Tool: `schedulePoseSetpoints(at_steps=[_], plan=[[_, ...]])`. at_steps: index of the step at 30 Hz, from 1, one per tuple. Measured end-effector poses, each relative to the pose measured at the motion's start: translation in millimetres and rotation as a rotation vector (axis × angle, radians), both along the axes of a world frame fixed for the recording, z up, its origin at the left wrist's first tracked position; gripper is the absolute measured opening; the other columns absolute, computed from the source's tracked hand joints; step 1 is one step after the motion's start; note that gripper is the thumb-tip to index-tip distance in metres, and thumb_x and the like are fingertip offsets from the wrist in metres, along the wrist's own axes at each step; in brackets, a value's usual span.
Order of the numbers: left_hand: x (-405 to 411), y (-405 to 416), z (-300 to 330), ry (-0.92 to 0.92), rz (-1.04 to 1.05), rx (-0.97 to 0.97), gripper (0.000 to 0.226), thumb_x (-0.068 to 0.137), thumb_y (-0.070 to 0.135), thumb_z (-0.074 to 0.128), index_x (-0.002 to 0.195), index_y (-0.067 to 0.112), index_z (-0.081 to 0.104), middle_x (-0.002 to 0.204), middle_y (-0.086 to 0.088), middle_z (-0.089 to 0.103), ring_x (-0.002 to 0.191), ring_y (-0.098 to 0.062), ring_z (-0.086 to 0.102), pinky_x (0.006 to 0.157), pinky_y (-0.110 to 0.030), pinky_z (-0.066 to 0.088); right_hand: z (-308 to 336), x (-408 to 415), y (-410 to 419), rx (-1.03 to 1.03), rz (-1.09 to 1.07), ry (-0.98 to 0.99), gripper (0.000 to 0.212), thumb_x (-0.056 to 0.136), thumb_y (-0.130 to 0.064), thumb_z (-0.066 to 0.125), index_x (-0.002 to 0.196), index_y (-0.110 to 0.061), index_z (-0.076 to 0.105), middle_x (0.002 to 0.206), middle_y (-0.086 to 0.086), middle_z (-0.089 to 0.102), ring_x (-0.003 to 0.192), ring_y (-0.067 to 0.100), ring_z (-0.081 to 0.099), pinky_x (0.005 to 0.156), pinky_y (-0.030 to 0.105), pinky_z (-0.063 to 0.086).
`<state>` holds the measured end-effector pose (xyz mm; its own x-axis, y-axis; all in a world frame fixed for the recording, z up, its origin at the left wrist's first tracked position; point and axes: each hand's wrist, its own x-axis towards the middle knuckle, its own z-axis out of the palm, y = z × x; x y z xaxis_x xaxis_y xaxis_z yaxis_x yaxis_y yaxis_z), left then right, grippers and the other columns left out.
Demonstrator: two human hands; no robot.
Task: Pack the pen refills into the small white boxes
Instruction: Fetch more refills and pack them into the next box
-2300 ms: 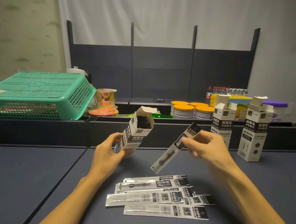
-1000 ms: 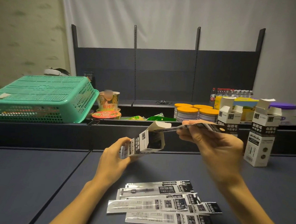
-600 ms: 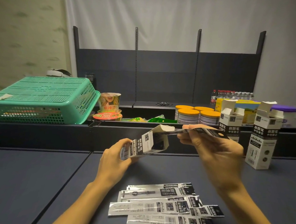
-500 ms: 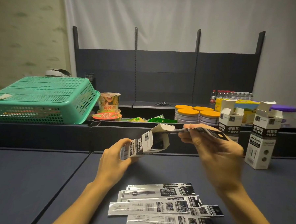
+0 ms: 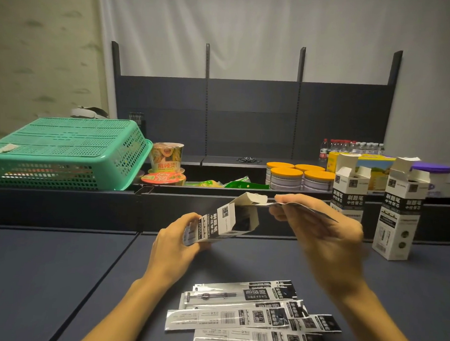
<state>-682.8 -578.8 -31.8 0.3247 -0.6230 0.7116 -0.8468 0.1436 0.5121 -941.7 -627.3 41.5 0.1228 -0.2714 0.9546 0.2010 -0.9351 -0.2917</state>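
My left hand (image 5: 174, 242) grips a small white box (image 5: 226, 218), tipped on its side with its open mouth facing right. My right hand (image 5: 320, 227) pinches a flat packaged pen refill (image 5: 292, 205), held level with its left tip at the box's opening, under the raised flap. Several more packaged refills (image 5: 250, 316) lie in a loose pile on the dark table in front of me. Two other white boxes (image 5: 349, 190) (image 5: 400, 210) stand upright with open lids at the right.
A green plastic basket (image 5: 63, 151) lies upside down at the back left. Instant noodle cups (image 5: 167, 158), orange-lidded tins (image 5: 299, 178), snack bags, water bottles and a purple-lidded tub fill the back ledge. A raised dark rail (image 5: 61, 195) separates the table from that ledge.
My right hand swung the refill from a diagonal hold to level and brought its tip to the box mouth. My left hand tilted the box further onto its side.
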Motion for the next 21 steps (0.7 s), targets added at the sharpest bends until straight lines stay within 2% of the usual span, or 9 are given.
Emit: schedulePoseSetpoints(at_steps=[2, 5, 8, 13, 21], plan=[[0, 0, 0, -0.003, 0.010, -0.005, 0.053, 0.073, 0.026, 0.082, 0.120, 0.025, 0.058, 0.112, 0.008, 0.066, 0.099, -0.010, 0.060, 0.081, -0.028, 0.052, -1, 1, -1, -0.019, -0.004, 0.004, 0.019, 0.087, -0.007, 0.067, 0.106, -0.004, 0.068, 0.095, 0.004, 0.074, 0.087, 0.012, 0.073, 0.077, 0.028, 0.059], [-1, 0, 0, -0.006, 0.030, -0.004, 0.053, 0.072, 0.021, 0.083, 0.120, 0.024, 0.059, 0.112, 0.006, 0.064, 0.100, -0.010, 0.056, 0.081, -0.022, 0.046, -4, 2, -3, -0.128, -0.092, 0.059, 0.022, 0.089, -0.012, 0.065, 0.107, -0.001, 0.070, 0.101, 0.003, 0.073, 0.091, 0.013, 0.072, 0.074, 0.033, 0.059], [0, -1, -1, -0.010, 0.050, -0.006, 0.055, 0.071, 0.021, 0.084, 0.120, 0.024, 0.060, 0.113, 0.005, 0.063, 0.101, -0.010, 0.054, 0.082, -0.021, 0.044, -5, 4, -1, -0.273, -0.186, 0.118, 0.024, 0.086, -0.008, 0.065, 0.109, -0.001, 0.069, 0.112, 0.003, 0.070, 0.104, 0.009, 0.068, 0.085, 0.025, 0.056], [2, -1, -3, -0.008, 0.052, -0.006, 0.057, 0.068, 0.024, 0.085, 0.119, 0.026, 0.059, 0.112, 0.007, 0.062, 0.101, -0.010, 0.054, 0.085, -0.034, 0.049, -11, 8, 0, -0.392, -0.202, 0.226, 0.028, 0.086, -0.011, 0.065, 0.112, -0.001, 0.066, 0.113, 0.004, 0.068, 0.111, 0.008, 0.062, 0.095, 0.018, 0.049], [1, -1, 0, 0.000, 0.049, -0.009, 0.054, 0.068, 0.026, 0.085, 0.116, 0.028, 0.060, 0.108, 0.011, 0.062, 0.098, -0.006, 0.053, 0.076, -0.013, 0.039, -12, 10, -1, -0.358, -0.167, 0.215, 0.025, 0.084, -0.005, 0.059, 0.105, 0.000, 0.070, 0.107, 0.003, 0.070, 0.105, 0.007, 0.065, 0.092, 0.019, 0.051]])
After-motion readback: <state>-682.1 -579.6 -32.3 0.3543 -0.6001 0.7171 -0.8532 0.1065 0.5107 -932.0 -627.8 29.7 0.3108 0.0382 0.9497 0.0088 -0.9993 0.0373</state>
